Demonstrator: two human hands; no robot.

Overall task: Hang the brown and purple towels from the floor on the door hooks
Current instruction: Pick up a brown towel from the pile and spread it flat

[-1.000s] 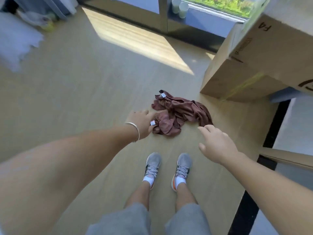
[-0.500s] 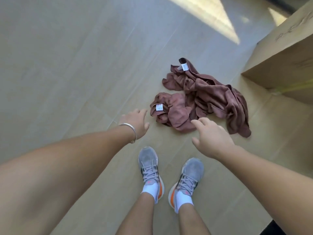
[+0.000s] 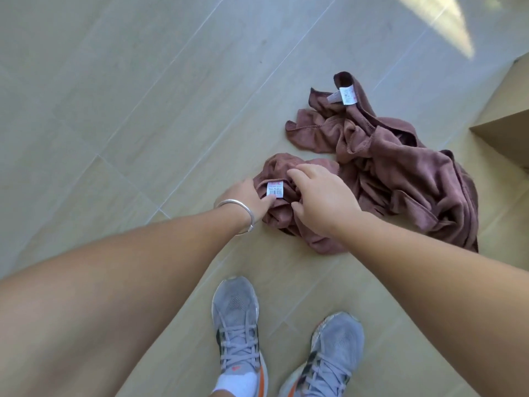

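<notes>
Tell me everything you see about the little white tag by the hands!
The white tag is a small rectangular label sewn to the crumpled brownish towel lying on the floor. It shows a black barcode with reddish print above, too small to read. It lies flat, facing up. The left hand touches its lower edge with a fingertip; the right hand hovers beside it.

Bare arms, a silver bangle [image 3: 242, 214] on the left wrist, grey orange-trimmed sneakers [image 3: 237, 333], white socks [image 3: 236, 382].
</notes>
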